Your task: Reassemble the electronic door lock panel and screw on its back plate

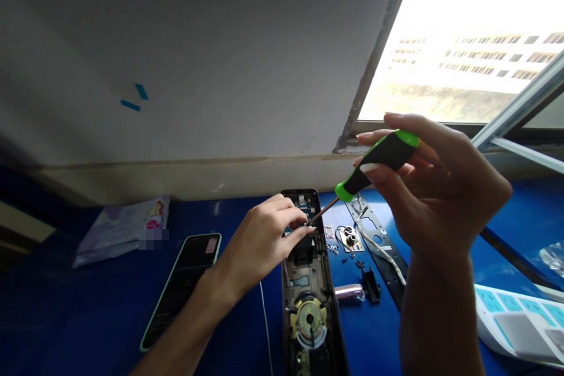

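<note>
My right hand (440,188) grips the green and black handle of a screwdriver (382,158), its fingers round the upper end. The slanted shaft points down and left into a long dark device casing (332,299). My left hand (264,235) rests over the casing's far part, thumb and fingers pinched close round the screwdriver's tip. Whatever is between those fingertips is too small to make out. Beneath them a circuit board (304,202) is partly hidden. Nearer to me inside the casing sits a round speaker (309,320).
Right of the casing lie loose screws (332,248), a small board with wires (351,239), a pinkish cylinder (349,294), a black plastic part (371,285) and a long black panel (388,264). At left are a phone (180,288) and a packet (121,229). A wall stands behind.
</note>
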`<state>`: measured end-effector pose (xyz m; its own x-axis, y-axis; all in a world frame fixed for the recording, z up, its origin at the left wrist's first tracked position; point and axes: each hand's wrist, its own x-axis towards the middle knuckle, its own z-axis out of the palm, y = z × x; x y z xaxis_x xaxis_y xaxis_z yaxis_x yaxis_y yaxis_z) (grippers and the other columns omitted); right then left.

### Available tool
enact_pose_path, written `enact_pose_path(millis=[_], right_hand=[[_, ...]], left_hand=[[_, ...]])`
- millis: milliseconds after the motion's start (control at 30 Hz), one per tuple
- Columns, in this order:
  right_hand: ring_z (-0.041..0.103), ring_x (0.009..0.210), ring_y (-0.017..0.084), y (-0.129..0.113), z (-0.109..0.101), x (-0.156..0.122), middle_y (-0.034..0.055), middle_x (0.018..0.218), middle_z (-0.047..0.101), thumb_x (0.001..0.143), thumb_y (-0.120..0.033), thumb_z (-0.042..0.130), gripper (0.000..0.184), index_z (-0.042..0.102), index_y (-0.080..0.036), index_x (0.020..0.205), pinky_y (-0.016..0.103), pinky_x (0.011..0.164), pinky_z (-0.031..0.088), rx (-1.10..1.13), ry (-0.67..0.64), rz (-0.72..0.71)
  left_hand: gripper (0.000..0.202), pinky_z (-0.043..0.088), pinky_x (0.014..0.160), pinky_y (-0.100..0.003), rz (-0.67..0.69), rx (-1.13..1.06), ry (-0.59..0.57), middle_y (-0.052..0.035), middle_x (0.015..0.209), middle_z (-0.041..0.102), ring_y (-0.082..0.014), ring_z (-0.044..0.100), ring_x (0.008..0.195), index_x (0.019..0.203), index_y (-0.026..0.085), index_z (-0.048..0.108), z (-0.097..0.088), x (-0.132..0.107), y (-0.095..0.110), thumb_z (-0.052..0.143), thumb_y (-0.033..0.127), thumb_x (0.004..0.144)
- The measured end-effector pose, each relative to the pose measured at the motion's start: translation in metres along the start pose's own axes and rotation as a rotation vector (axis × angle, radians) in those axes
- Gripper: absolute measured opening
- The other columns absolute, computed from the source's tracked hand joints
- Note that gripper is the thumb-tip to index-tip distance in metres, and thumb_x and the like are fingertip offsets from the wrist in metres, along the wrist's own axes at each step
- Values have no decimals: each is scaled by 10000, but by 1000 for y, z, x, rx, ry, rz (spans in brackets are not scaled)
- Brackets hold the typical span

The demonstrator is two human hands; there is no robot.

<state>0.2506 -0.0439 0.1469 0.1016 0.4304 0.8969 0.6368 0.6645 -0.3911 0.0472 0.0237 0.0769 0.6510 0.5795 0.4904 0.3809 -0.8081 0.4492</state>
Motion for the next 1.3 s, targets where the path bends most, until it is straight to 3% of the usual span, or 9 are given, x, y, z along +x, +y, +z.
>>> enact_pose_path(millis=[233,500,867,1033,1300], right_hand=[[794,1060,295,-3,0,0,29,1154,786,930,-318,763,430,669,-384,1344,499,849,723,-130,48,-31],[794,1049,275,-5,-2,3,-7,1124,795,884,-253,813,432,717,-401,1279,502,896,711,5,37,-19],[801,982,268,-17,2,-1,-31,1129,809,844,-239,856,478,714,-418,1264,464,805,718,39,-48,5],[791,1016,257,-14,-4,2,-6,1119,815,856,-213,846,438,713,-361,1245,438,774,717,-21,-162,-5],[799,941,228,-8,-3,1,-5,1074,823,865,-225,826,348,736,-318,1188,390,821,728,-135,-254,-50]], left_hand=[[70,547,703,-287,27,-28,40,-24,832,732,-179,694,789,880,164,784,2,-1,-2,850,160,857],[62,546,679,-283,22,-37,47,-15,808,720,-167,687,759,858,164,780,0,0,1,839,148,866],[24,591,781,-353,29,-2,16,-43,880,735,-213,676,884,905,168,774,10,-2,6,797,175,908],[174,606,883,-426,33,18,-33,-78,1017,708,-258,631,1018,1041,158,781,18,-3,9,825,228,887],[317,610,909,-447,4,54,-84,-87,1080,683,-271,616,1055,1168,155,751,17,-2,9,831,277,886]])
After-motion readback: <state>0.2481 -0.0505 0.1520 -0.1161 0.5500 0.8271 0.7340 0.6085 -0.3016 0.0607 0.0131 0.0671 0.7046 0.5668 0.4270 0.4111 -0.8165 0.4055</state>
